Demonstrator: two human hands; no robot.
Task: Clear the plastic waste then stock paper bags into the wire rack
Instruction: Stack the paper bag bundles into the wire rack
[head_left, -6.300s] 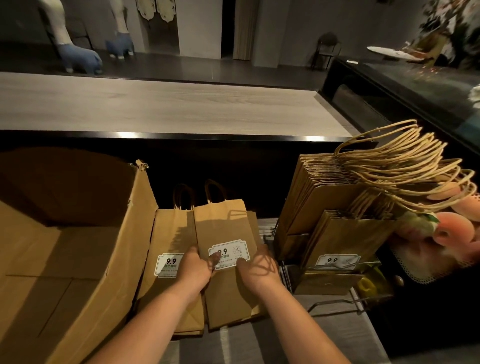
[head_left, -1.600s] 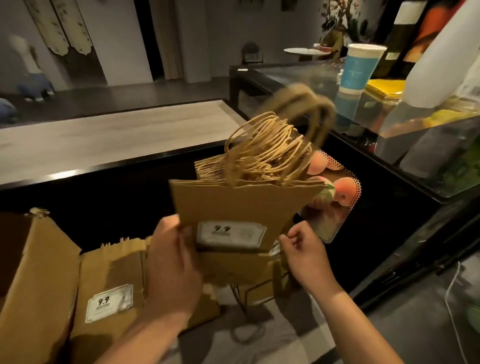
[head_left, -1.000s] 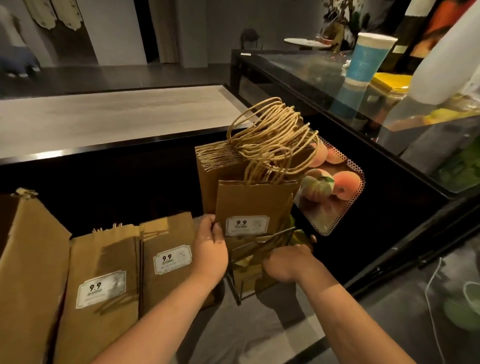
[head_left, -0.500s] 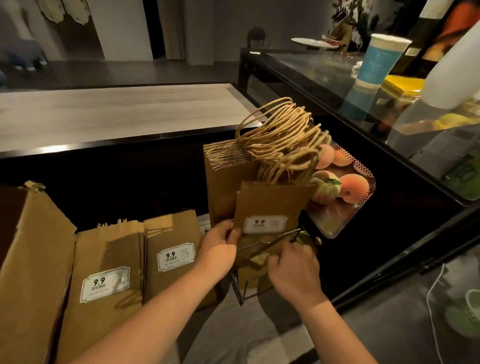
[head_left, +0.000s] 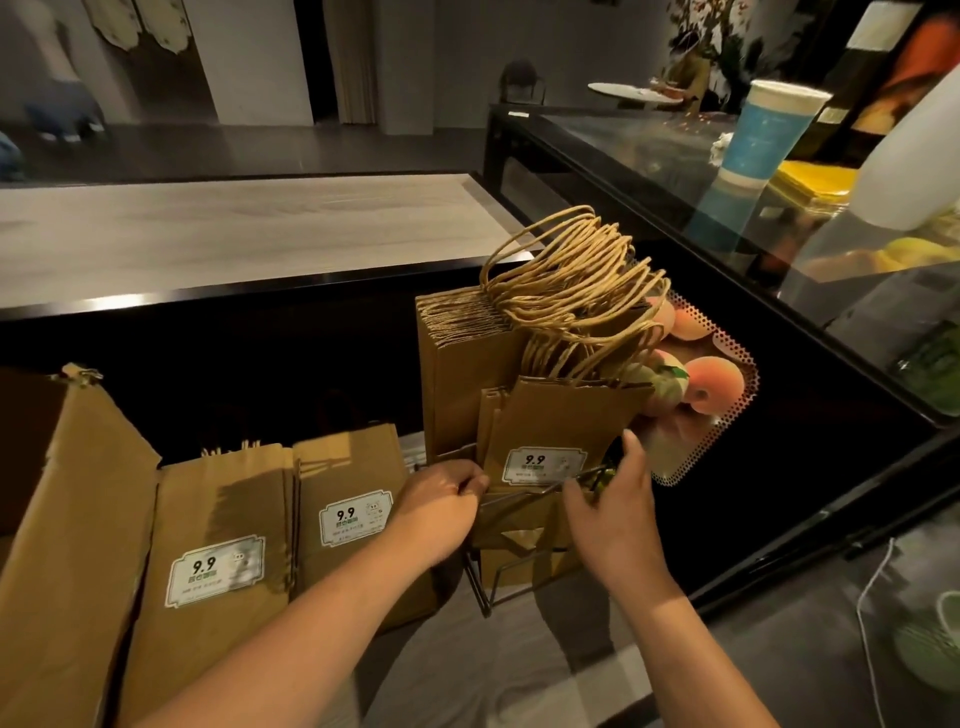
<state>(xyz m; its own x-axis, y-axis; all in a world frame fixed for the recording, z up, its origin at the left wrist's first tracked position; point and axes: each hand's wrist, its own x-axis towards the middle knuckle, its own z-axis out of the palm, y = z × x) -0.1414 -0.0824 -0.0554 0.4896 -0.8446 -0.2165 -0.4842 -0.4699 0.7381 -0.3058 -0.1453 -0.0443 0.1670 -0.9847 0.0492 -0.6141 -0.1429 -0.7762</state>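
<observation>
Kraft paper bags (head_left: 550, 431) stand upright in your wire rack (head_left: 498, 525) at 3 o'clock, handles up. Your left hand (head_left: 441, 509) pinches the rack's edge; right hand (head_left: 613, 514) spread loosely on the front wire.

Paper bags (head_left: 558, 415) stood upright in the wire rack (head_left: 498, 540). Left of the rack, two stacks of bags (head_left: 280, 530) lay on the tabletop (head_left: 493, 670), a cardboard box (head_left: 62, 493) further left. Peaches (head_left: 711, 384) sat right of the rack.
</observation>
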